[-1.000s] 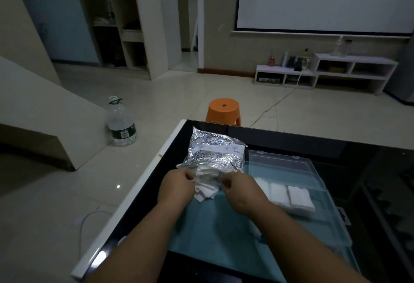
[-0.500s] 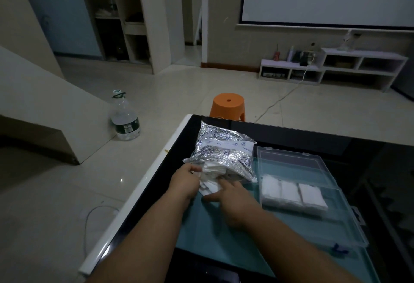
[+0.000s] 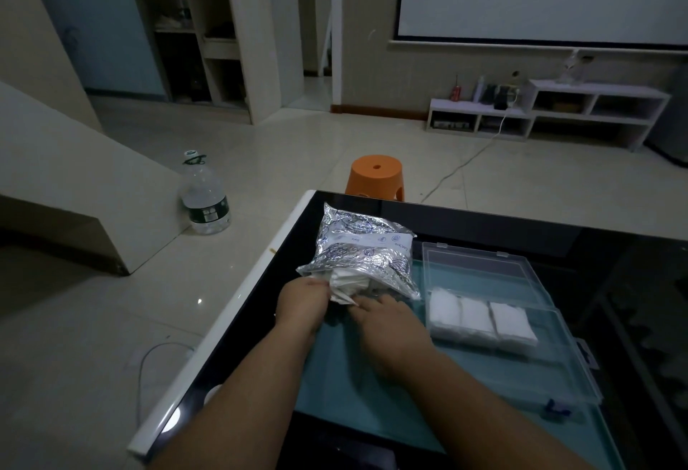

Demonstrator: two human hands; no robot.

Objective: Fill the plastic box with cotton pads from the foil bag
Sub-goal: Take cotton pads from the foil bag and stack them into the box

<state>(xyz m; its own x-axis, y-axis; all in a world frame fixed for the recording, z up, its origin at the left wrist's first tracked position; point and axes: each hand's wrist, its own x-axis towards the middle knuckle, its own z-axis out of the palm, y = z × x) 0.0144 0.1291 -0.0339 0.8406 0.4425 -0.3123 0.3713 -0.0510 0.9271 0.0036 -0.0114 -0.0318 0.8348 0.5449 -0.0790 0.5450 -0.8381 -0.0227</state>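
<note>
A: grip status?

B: My left hand (image 3: 303, 302) is curled on the mouth edge of the foil bag (image 3: 366, 249), pinching foil by the look of it. My right hand (image 3: 391, 324) runs fairly straight-fingered to the same mouth. Its tips are tucked under the foil lip, so I can't tell whether it has anything pinched.

A: where are the pads?

B: A loose wad of cotton pads (image 3: 348, 285) bulges out of the mouth, right between my two hands and touching both. Three stacks (image 3: 480, 320) sit in the plastic box (image 3: 521, 369), off to the right of my right hand. Its lid (image 3: 480, 264) is folded open on the far side.

A: risks?

B: Main one, I think, is a spill. The wad is half out and untidy. If I pull with the right while the left lets the foil slip, a clump drops onto the glass table (image 3: 484, 225) under my wrists instead of reaching the box.

A: anything else?

B: Bag drag. It looks light and crinkly, so a tug toward me probably slides it unless the left pins it. A sloppy grab would likely fan the pads, and a fanned bunch won't seat beside the stacks, which are packed edge to edge. Sweeping right could also clip the box's near wall, and it looks light enough to skid.

A: mitigation?

B: Pinch a squared bunch and lift clear before crossing.
</note>
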